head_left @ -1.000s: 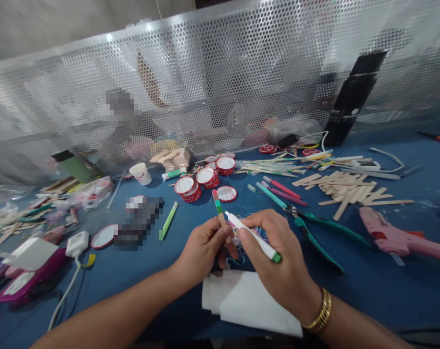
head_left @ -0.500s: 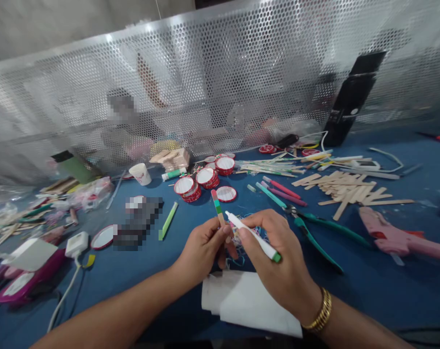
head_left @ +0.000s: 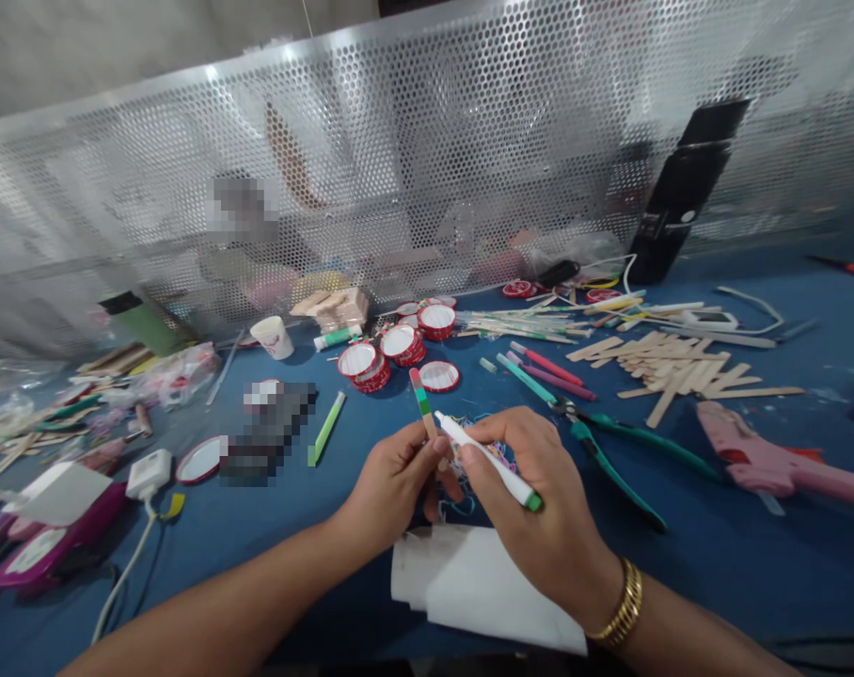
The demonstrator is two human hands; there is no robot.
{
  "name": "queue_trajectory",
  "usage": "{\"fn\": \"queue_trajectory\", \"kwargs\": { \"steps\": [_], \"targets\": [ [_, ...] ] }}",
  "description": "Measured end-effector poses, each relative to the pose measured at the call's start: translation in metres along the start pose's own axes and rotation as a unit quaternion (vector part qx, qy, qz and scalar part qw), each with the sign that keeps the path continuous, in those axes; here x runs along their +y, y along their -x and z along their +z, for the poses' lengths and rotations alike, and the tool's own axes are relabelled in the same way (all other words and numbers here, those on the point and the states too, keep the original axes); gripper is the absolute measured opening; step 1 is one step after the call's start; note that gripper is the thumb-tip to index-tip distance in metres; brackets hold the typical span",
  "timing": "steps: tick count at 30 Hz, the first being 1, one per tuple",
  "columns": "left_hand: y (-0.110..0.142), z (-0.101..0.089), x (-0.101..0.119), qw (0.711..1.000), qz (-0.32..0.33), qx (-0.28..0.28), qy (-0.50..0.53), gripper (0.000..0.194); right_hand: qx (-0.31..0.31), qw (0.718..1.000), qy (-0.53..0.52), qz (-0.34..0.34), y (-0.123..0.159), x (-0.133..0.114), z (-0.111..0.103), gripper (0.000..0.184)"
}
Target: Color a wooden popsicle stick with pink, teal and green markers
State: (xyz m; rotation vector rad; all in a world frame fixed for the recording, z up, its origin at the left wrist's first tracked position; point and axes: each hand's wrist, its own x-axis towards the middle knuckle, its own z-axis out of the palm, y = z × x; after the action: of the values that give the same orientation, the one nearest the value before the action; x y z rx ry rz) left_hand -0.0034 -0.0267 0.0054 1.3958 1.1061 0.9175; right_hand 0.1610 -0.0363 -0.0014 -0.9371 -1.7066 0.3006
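Between the thumb and fingers of my left hand (head_left: 403, 475) stands a popsicle stick (head_left: 422, 397), its upper part banded in red, teal and green, with bare wood below. My right hand (head_left: 532, 475) grips a white marker (head_left: 494, 467) with a green end. The marker's tip is close beside the stick, just under the green band; whether it touches, I cannot tell. Behind the fingers lies a tangle of coloured threads (head_left: 459, 508), partly hidden. A folded white cloth or paper (head_left: 490, 588) rests on the blue table below both hands.
Red-rimmed round lids (head_left: 439, 376) sit ahead of my hands. To the right lie pliers (head_left: 610, 437), loose popsicle sticks (head_left: 681, 371) and a pink glue gun (head_left: 772, 456). A light green marker (head_left: 326, 431) and a paper cup (head_left: 273, 337) are left. A perforated metal screen (head_left: 427, 169) spans the back.
The marker and my right hand have shifted very slightly left, toward the stick. My left hand and the stick look almost unmoved.
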Motion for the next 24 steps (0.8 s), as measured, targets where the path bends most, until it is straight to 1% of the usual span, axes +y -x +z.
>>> {"fn": "queue_trajectory", "kwargs": {
  "steps": [3,8,13,16,20,24],
  "targets": [
    [-0.0001,-0.0001,-0.0001,1.0,-0.001,0.003,0.004,0.036,0.009,1.0,-0.006,0.004,0.0004,-0.0006,-0.0001,0.004],
    [0.0009,0.0007,0.001,1.0,0.006,-0.006,0.006,0.036,-0.01,0.999,-0.029,-0.016,0.0013,-0.0006,0.0003,0.005],
    [0.0015,0.0015,0.0011,1.0,-0.004,-0.003,0.002,0.037,-0.024,0.999,-0.017,-0.015,0.0005,-0.0006,0.0006,0.005],
    [0.0011,0.0009,-0.0002,1.0,-0.005,-0.005,0.004,0.036,-0.016,1.0,-0.009,-0.01,0.0004,-0.0009,-0.0001,0.004],
    [0.001,-0.0001,-0.001,1.0,0.0,0.005,-0.007,0.036,0.01,1.0,-0.004,0.003,0.001,-0.0009,-0.0007,0.004],
    [0.0016,0.0008,0.0009,1.0,-0.004,0.003,-0.003,0.038,0.002,1.0,-0.024,-0.009,0.0017,-0.0009,0.0,0.005]
  ]
}}
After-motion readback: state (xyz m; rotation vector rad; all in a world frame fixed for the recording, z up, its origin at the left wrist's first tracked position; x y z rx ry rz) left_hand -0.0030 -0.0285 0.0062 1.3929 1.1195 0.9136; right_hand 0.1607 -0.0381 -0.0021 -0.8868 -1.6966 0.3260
